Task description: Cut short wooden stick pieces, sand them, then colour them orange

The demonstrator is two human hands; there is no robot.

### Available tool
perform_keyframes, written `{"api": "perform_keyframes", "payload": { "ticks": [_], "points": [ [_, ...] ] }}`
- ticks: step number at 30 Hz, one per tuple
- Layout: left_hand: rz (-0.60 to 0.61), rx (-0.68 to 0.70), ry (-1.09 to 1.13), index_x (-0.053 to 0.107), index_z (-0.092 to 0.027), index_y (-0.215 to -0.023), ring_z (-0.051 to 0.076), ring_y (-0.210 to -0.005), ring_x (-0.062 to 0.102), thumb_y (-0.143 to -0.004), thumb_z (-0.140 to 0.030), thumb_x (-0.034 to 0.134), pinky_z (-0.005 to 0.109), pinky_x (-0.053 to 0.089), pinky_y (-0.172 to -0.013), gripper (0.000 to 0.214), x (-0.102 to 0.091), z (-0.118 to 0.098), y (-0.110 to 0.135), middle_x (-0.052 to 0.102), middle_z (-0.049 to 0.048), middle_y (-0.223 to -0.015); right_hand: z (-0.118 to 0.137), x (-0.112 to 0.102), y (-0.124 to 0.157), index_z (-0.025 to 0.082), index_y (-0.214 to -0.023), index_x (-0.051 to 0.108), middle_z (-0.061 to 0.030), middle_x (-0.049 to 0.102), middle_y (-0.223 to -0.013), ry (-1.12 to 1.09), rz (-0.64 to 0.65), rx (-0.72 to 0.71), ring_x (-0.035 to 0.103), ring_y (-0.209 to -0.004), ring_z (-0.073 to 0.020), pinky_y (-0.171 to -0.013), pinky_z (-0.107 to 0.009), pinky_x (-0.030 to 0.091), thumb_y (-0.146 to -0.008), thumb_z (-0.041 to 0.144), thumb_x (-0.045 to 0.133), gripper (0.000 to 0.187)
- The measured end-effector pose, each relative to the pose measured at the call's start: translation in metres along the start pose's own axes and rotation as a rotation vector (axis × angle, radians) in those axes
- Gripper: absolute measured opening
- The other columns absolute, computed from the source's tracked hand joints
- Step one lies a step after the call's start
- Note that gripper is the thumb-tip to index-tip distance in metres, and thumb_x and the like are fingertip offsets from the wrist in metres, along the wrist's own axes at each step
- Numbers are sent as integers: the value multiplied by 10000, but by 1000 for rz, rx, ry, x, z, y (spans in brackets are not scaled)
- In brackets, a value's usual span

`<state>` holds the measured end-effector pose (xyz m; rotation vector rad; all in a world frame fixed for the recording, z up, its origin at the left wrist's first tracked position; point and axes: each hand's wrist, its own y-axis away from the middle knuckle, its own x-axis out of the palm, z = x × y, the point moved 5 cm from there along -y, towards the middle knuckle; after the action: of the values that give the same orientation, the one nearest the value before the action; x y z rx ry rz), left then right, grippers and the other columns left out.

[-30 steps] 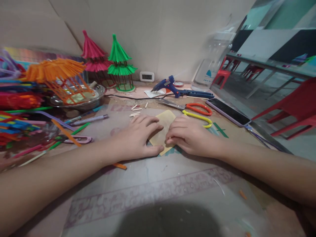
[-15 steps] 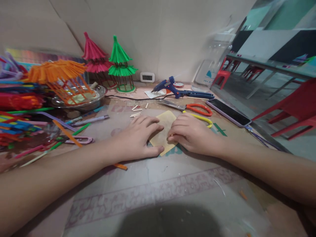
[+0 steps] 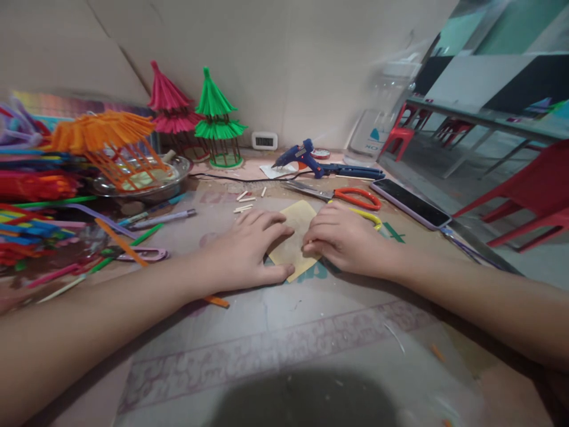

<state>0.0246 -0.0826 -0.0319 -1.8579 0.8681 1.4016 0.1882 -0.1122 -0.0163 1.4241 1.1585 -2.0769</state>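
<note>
A yellow square sheet [image 3: 297, 228], which looks like sandpaper, lies flat on the table between my two hands. My left hand [image 3: 244, 246] rests over its left side, fingers spread and thumb on its near corner. On the right side of the sheet, my right hand [image 3: 340, 237] is closed in a pinch. A tiny pale tip of a short wooden stick [image 3: 310, 242] shows at its fingertips; the rest is hidden by the fingers. Several similar short sticks [image 3: 243, 209] lie beyond my left hand. Scissors [image 3: 355, 198] with orange and yellow handles lie just beyond my right hand.
A blue glue gun [image 3: 297, 155], pliers [image 3: 358, 171], a phone [image 3: 411, 203] and a water bottle [image 3: 371, 124] stand or lie behind. Green [image 3: 217, 118], pink [image 3: 171, 101] and orange [image 3: 106, 133] roofed models are at back left. Colourful pipe cleaners [image 3: 33, 178] crowd the left.
Both hands stay in almost the same place on the sheet. The whole view has shifted very slightly; nothing has been picked up or let go.
</note>
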Motion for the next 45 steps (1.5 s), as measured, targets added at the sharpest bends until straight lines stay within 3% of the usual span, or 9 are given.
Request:
{"api": "perform_keyframes", "payload": {
  "ticks": [11,15,17,20,22,25,32,38,45],
  "points": [
    [8,-1,-6,579,-196,-1365,368,-1366,426,-860,-574,589,558,337,-1140,631,0,1,0,511,149,-1459,-7,1,0,181,-846,693,-42,725,-811,-27,45,2,622,-794,-189,-815,-364,385,-987,225,547,208],
    [3,8,-5,578,-197,-1362,377,-1353,434,-853,-575,604,563,339,-1132,635,0,1,1,522,152,-1442,-18,1,-2,184,-819,693,-53,727,-805,-33,14,116,632,-815,-216,-802,-389,406,-954,235,572,188],
    [-12,17,-3,585,-191,-1350,378,-1344,440,-853,-562,617,566,343,-1125,622,-1,0,1,535,152,-1428,-25,2,-1,192,-833,681,-47,737,-816,-279,-32,291,661,-817,-210,-781,-373,462,-929,231,592,136],
    [-112,67,47,646,-192,-1232,337,-1274,506,-894,-543,610,515,387,-1090,489,-8,-2,1,599,132,-1338,-29,10,0,201,-867,641,-28,751,-845,-859,-131,526,706,-797,-178,-762,-334,547,-889,234,647,40],
    [-250,115,96,671,-203,-1118,281,-1187,560,-952,-477,579,451,423,-1043,333,-16,-3,2,646,100,-1233,-26,16,-1,199,-890,649,-17,753,-850,-1159,-157,552,716,-781,-156,-781,-320,576,-855,249,712,87],
    [-455,166,131,660,-212,-1018,220,-1063,595,-993,-363,569,384,447,-957,179,-25,-4,5,676,55,-1079,-21,24,-3,191,-955,689,-15,761,-856,-1352,-153,555,719,-763,-134,-791,-297,593,-837,293,772,176],
    [-578,246,164,650,-206,-942,188,-944,597,-969,-294,644,337,430,-872,92,-29,-7,10,674,20,-929,-12,30,-4,200,-910,628,-15,762,-813,-1377,-89,592,738,-769,-148,-778,-294,604,-843,465,776,311],
    [-615,208,188,653,-193,-963,189,-966,596,-933,-338,696,336,437,-880,153,-30,-5,10,664,28,-958,-5,28,-5,211,-893,661,-13,747,-888,-1262,-56,566,714,-830,-137,-842,-286,576,-866,434,757,244],
    [-596,216,190,699,-227,-979,188,-978,612,-950,-290,671,343,456,-895,75,-31,-4,12,694,22,-981,-1,35,-5,188,-877,644,-20,757,-809,-1307,52,536,741,-804,-161,-845,-332,582,-896,385,726,214]
  ]
}}
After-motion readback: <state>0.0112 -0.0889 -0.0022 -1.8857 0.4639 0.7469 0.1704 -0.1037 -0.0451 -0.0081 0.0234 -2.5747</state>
